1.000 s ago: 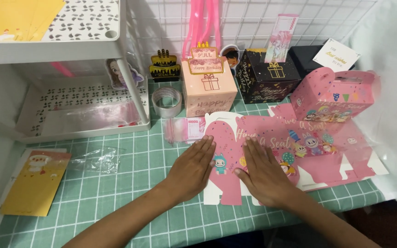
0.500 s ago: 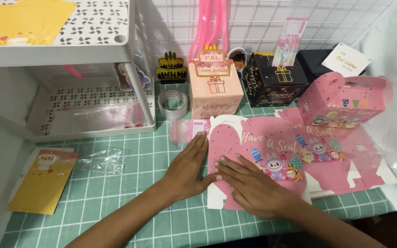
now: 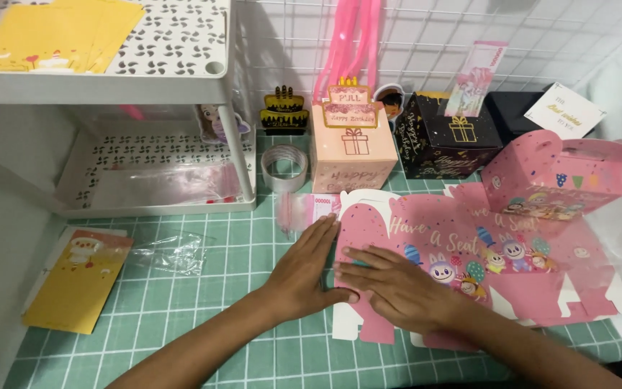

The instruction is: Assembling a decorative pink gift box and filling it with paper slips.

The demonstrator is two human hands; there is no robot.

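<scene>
Since a second ago both hands have slid leftward along the flat pink die-cut cardboard box blank (image 3: 469, 266). The left hand (image 3: 307, 270) lies flat, fingers outstretched, at the blank's left edge, gripping nothing. The right hand (image 3: 397, 284) presses palm-down on the blank's left panel. The blank lies on the green gridded table (image 3: 203, 317), long axis running left to right.

left hand (image 3: 304, 274) lay flat, palm down, on the left edge of the unfolded pink cardboard box blank (image 3: 498, 259) | right hand (image 3: 397, 284) pressed a flap beside it, thumbs apparently touching | green cutting mat (image 3: 203, 317) lay beneath | tape roll (image 3: 284, 168) stood behind
</scene>
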